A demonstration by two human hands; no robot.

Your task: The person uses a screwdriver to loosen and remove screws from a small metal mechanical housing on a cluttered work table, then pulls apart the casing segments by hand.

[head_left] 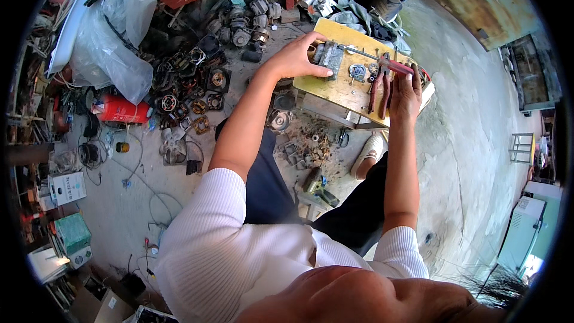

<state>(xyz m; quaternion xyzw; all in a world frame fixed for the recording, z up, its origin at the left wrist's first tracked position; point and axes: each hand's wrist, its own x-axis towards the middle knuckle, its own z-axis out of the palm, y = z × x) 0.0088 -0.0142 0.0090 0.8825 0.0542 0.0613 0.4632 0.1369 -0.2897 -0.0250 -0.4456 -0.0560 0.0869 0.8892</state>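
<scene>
The left hand (297, 58) holds a small grey metal part (328, 58) on the little wooden table (347, 90). The right hand (405, 97) grips red pliers (382, 81).

The left hand (297, 57) hides part of the grey metal part (328, 58).

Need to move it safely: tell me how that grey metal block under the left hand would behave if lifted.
The grey metal block looks solid, so probably heavy for its size and stiff. Flat on the wooden board, it seems unlikely to roll. The left hand grips it.
</scene>
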